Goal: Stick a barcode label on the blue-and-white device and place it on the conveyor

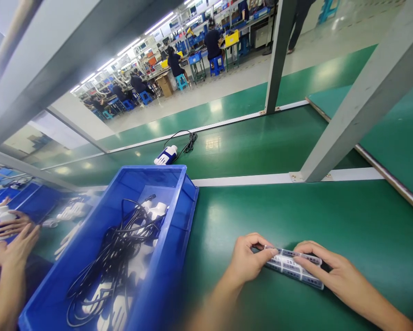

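Observation:
A long white power strip [292,265] with several sockets lies flat on the green bench mat [296,211] near the front edge. My left hand [249,257] grips its left end, fingers curled over the top. My right hand [326,271] rests over its right half, fingers spread along the upper edge. Both hands hold the strip against the mat.
A blue bin [178,197] of white plugs and black cables stands to the left. One blue-and-white plug with a cable [166,155] lies on the conveyor behind. A co-worker's hands [13,230] hold a white part at far left. Grey frame posts [358,101] rise behind.

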`<state>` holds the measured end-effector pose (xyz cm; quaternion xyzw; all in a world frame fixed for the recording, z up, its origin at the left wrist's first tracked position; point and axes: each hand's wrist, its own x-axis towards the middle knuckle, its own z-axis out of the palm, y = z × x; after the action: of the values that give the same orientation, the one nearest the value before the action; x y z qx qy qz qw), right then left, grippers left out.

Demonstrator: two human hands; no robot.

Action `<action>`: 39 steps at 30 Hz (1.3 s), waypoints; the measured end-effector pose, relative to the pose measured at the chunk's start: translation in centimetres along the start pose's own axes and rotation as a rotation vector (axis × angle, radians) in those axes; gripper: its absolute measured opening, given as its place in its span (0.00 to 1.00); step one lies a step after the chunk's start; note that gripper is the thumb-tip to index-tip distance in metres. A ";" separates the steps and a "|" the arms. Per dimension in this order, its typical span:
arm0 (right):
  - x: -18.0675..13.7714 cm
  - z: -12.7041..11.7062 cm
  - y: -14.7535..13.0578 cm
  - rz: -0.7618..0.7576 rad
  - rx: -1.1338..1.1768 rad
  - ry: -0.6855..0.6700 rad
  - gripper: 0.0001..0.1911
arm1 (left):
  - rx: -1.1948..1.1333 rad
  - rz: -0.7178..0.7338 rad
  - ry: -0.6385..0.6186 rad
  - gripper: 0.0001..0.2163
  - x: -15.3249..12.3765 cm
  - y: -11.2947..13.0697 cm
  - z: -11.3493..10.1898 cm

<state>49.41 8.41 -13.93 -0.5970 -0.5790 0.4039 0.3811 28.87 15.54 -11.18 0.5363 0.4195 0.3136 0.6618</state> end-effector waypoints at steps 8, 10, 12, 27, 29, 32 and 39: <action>0.1 0.3 -0.6 -0.035 0.014 0.008 0.21 | -0.032 -0.009 0.028 0.20 -0.2 -0.5 0.3; 0.1 0.3 -0.5 -0.041 0.015 0.009 0.21 | -0.056 -0.019 0.028 0.21 -0.3 -0.4 0.3; 0.1 0.4 -0.6 -0.050 0.020 0.012 0.21 | -0.085 -0.016 0.005 0.20 -0.3 -0.2 0.3; 0.0 0.5 -2.5 -0.084 0.023 0.040 0.23 | 0.019 0.004 -0.013 0.15 -0.5 0.0 0.6; 0.1 0.5 -2.5 -0.080 0.018 0.033 0.24 | 0.021 -0.013 -0.011 0.16 -0.5 0.1 0.6; 0.2 0.6 -2.2 -0.069 0.014 0.027 0.24 | 0.007 -0.032 -0.007 0.17 -0.4 0.3 0.5; 0.0 -1.1 -0.7 -0.066 -0.119 0.158 0.19 | -0.043 -0.063 0.063 0.19 -0.1 0.6 0.0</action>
<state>50.17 8.44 -12.80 -0.6292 -0.5896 0.3073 0.4026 28.84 15.63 -10.58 0.4985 0.4501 0.3183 0.6690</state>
